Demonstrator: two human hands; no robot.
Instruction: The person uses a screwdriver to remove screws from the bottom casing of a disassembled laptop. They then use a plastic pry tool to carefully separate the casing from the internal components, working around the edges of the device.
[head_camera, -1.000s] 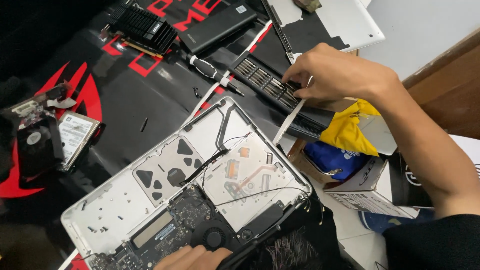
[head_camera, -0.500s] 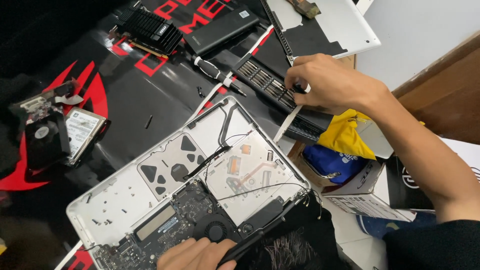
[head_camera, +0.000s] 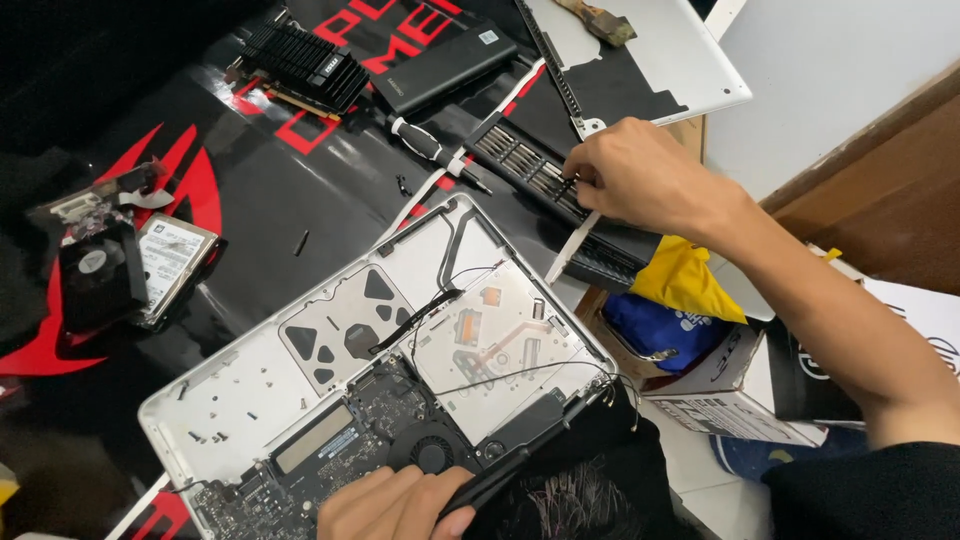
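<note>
While the opened laptop (head_camera: 400, 380) lies bottom-up at the centre of the black and red mat (head_camera: 250, 200), the right hand (head_camera: 640, 180) reaches out to about one o'clock and pinches its fingertips narrowly into the row of bits in the long black screwdriver bit case (head_camera: 540, 175); whether a bit is actually between the fingers cannot be told. At six o'clock the left hand (head_camera: 395, 505) rests curled on the near edge of the laptop, its fingers closed against the dark hinge bar (head_camera: 520, 465) beside the round fan (head_camera: 432, 455). Inside the shell, the dark circuit board (head_camera: 340, 440) sits toward seven o'clock and thin black cables (head_camera: 430, 310) run across the bare silver bay. A black-handled screwdriver (head_camera: 430, 148) lies on the mat at twelve o'clock, just left of the bit case. Farther out at eleven o'clock sit a finned black graphics card (head_camera: 300, 65) and a flat dark rectangular block (head_camera: 445, 68). At nine o'clock a silver hard drive (head_camera: 170, 262) lies just beside a black fan unit (head_camera: 95, 275). At about one o'clock, the laptop's detached silver bottom cover (head_camera: 660, 60) rests beyond the right hand, and at three o'clock yellow and blue cloth (head_camera: 670, 300) sits in an open cardboard box (head_camera: 730, 385)
</note>
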